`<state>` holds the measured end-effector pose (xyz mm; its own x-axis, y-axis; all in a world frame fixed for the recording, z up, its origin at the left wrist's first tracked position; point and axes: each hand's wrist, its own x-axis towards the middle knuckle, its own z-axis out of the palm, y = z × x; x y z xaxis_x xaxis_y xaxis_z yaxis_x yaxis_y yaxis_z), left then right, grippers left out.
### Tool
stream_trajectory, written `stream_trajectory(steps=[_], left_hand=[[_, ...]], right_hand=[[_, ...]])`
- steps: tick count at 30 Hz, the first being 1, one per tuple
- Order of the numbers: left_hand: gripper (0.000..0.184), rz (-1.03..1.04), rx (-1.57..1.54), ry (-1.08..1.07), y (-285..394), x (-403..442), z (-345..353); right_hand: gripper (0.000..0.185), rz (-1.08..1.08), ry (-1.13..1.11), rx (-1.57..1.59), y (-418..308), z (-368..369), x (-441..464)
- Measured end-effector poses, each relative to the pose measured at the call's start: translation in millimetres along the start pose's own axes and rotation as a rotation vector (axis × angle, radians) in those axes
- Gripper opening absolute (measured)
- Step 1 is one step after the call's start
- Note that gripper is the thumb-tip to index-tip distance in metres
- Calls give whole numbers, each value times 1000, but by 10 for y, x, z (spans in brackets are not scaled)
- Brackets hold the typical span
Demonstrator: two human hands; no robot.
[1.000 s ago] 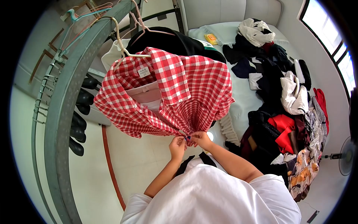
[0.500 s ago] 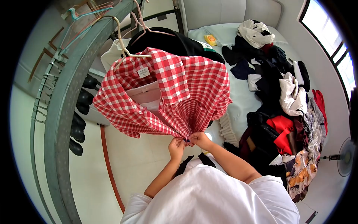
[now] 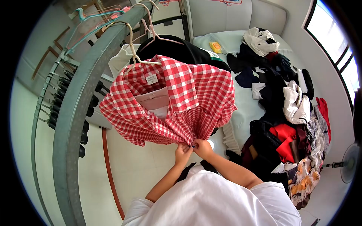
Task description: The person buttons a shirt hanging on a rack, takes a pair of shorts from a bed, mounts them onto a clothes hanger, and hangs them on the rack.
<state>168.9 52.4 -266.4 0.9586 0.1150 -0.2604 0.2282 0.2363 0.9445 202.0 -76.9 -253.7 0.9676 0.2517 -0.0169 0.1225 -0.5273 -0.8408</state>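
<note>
A red and white checked shirt [image 3: 181, 88] hangs on a cream hanger [image 3: 134, 56] from the grey rail, its collar open and a white label inside the neck. My left hand [image 3: 183, 151] pinches the front edge of the shirt low down. Right beside it, my right hand [image 3: 203, 148] grips the same edge, fingertips almost touching the left ones. The cloth is drawn into folds towards both hands. Whatever small part sits between the fingertips, perhaps a button, is too small to make out.
A grey metal rail [image 3: 68, 135] runs along the left, with black and white garments [image 3: 181, 49] hanging behind the shirt. On the right, a bed [image 3: 241, 109] bears a heap of clothes [image 3: 286, 132] and a yellow packet [image 3: 215, 47]. A fan [image 3: 350, 162] stands at far right.
The view has shifted slightly, so the shirt, rail and bed appear lower and a bit further right. Both hands keep hold of the shirt's front edge at nearly the same spot.
</note>
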Motion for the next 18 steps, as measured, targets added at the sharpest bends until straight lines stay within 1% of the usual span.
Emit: stream_trajectory(steps=[1,2,3,4,6,8,9,13,16,18], left_hand=[[25,2,-1,0,-50,12,-18],[23,11,64,26,-98,25,-32],[21,21,127,52,-111,34,-32],[21,24,126,53,-119,38,-43],[17,-42,253,111,-131,53,-88],[15,-1,258,112,-168,82,-110],[15,35,264,115,-180,97,-116],[15,33,256,82,-147,127,-124],[14,80,346,68,-70,135,-103],[12,35,238,23,-32,149,-90]], right_hand=[[12,-50,28,-27,-5,4,-4],[13,-100,57,-55,-9,6,-8],[13,-103,58,-56,-7,11,-8],[14,-134,66,-89,-4,17,-14],[15,-167,78,-124,-3,34,-23],[17,-202,90,-241,2,46,-26],[17,-204,92,-241,3,40,-24],[14,-251,101,-208,-8,13,-19],[12,-271,103,-200,4,11,-9],[11,-279,108,-197,21,20,-4]])
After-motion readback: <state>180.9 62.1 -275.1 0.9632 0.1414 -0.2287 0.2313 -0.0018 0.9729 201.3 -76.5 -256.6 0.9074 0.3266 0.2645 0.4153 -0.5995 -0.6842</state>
